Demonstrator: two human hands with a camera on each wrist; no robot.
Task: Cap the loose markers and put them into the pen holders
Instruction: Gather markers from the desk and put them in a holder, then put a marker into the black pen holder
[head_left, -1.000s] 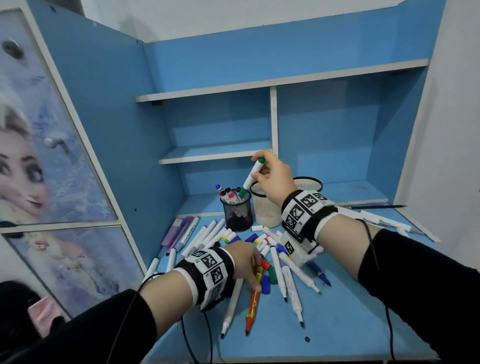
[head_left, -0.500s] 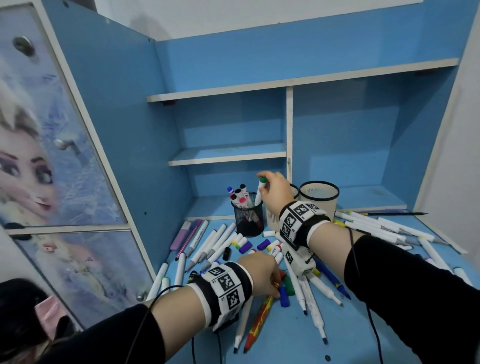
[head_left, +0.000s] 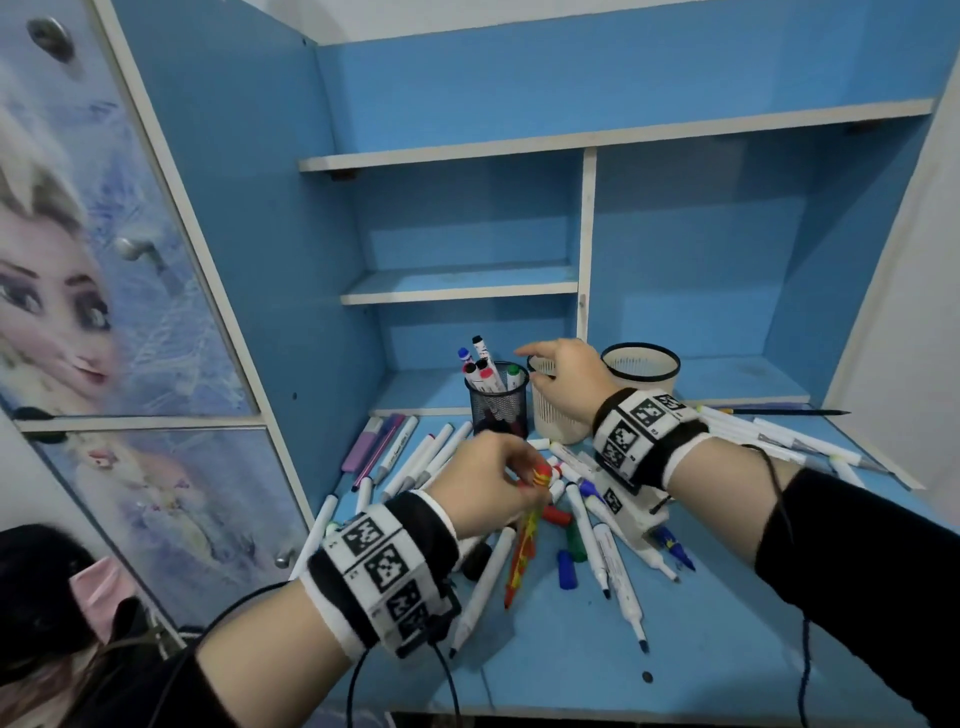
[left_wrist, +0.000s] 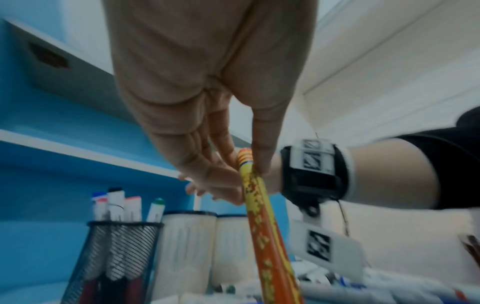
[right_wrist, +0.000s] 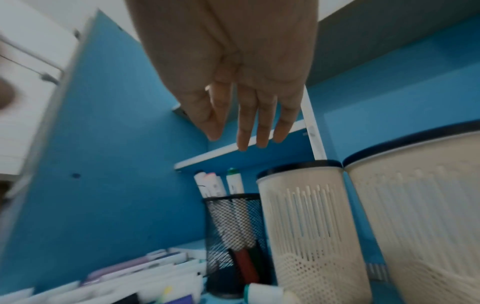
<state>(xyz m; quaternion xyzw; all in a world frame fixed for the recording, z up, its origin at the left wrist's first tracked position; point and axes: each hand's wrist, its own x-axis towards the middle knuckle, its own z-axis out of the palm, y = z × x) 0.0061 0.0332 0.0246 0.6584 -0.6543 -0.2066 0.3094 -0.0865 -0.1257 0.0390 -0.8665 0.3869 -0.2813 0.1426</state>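
My left hand (head_left: 524, 478) pinches the top end of an orange-and-yellow patterned pen (head_left: 522, 545); its tip still points down at the desk. In the left wrist view, thumb and fingers of that left hand (left_wrist: 246, 164) close on the patterned pen (left_wrist: 262, 226). My right hand (head_left: 535, 364) hovers empty, fingers spread, between the black mesh holder (head_left: 498, 410) and a white holder (head_left: 556, 421). The right wrist view shows the right hand (right_wrist: 244, 139) with straight fingers. A green-capped marker (head_left: 513, 374) stands in the mesh holder with several others. Loose markers (head_left: 587, 519) and caps (head_left: 567, 569) lie under my hands.
A second white holder (head_left: 641, 369) stands at the back right. More markers lie along the left (head_left: 415, 457) and right (head_left: 779, 436) of the blue desk, with a thin black pencil (head_left: 789, 413) behind. A cabinet door (head_left: 130, 312) closes the left side; shelves rise behind.
My right hand lowered the green-capped marker into the black mesh holder, let go and now hangs open. My left hand has taken hold of the patterned pen's top and raised it.
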